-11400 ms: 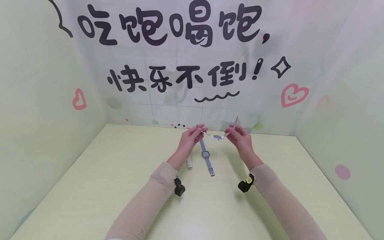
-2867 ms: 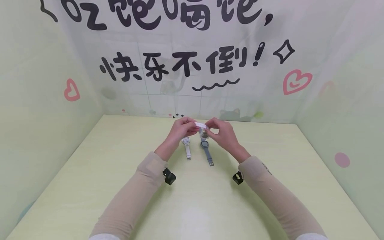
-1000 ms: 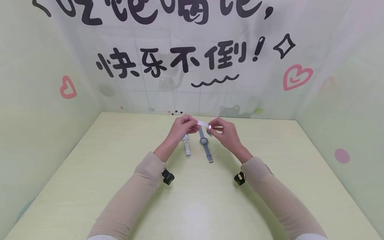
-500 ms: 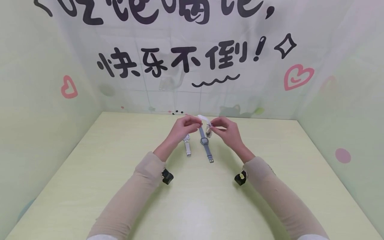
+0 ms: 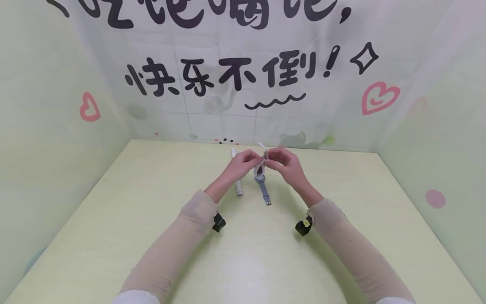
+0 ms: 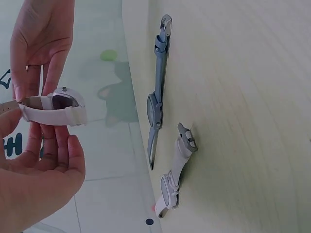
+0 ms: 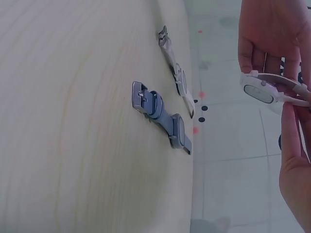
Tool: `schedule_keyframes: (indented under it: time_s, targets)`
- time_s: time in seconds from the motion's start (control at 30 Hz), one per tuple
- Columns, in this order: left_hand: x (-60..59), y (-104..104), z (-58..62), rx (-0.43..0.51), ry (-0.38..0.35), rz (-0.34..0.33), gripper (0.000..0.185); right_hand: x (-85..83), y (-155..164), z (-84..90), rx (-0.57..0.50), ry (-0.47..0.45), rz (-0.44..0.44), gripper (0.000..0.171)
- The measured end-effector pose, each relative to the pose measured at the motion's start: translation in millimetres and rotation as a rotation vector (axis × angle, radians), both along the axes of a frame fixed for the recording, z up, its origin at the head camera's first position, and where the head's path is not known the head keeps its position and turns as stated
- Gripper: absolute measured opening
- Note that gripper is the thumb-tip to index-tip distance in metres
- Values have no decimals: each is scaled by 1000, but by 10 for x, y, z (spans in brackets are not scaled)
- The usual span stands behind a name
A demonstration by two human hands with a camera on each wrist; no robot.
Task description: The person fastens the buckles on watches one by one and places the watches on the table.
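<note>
A white wristwatch (image 5: 260, 171) hangs in the air between both hands, its strap bent into a loop. My left hand (image 5: 242, 164) pinches the strap with thumb and fingertips. From the other side my right hand (image 5: 287, 165) pinches the strap close to the same spot, and one strap end sticks up past the fingers. In the left wrist view the watch (image 6: 53, 116) shows its case edge-on; the right wrist view shows the dial of the watch (image 7: 259, 93). Fingertips partly hide the buckle area.
Below the hands a blue-grey wristwatch (image 5: 263, 193) lies stretched out on the table (image 5: 243, 253). To its left lies another white wristwatch (image 5: 238, 188), partly covered by the left hand in the head view. A printed cloth wall (image 5: 212, 126) stands behind the table's far edge.
Since half a second ago my left hand has moved right, up to the right hand, and taken the strap. Earlier the strap was stretched between the hands; now it forms a loop.
</note>
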State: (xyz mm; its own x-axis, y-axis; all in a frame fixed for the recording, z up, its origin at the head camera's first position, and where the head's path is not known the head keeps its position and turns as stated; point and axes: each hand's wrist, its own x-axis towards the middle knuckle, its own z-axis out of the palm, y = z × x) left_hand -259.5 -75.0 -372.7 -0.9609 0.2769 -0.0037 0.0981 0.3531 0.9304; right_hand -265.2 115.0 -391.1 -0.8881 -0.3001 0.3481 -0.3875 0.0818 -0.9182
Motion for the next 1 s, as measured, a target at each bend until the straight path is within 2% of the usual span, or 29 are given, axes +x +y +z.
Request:
schedule_keyframes:
  time_s: [0.13,0.3,0.43,0.6,0.67,1.0]
  targets:
    - [-4,13,-2,31,-47,-4,31,14,-5,-6,-62,-62,77,33]
    - [-6,24,5,18,-65,13,30,10,-7,-36,-79,-101,97,32]
    - [-4,32,-3,-10,-64,34,27,14,-9,-38,-53,-113,57,27]
    - [7,41,-7,-21,-43,56,24,22,-16,3,27,-51,-82,23]
    - [11,42,4,-34,-18,73,23,32,-20,25,36,-53,-128,23]
    - [31,57,11,-62,58,152,18,65,-17,48,-58,-187,-122,28]
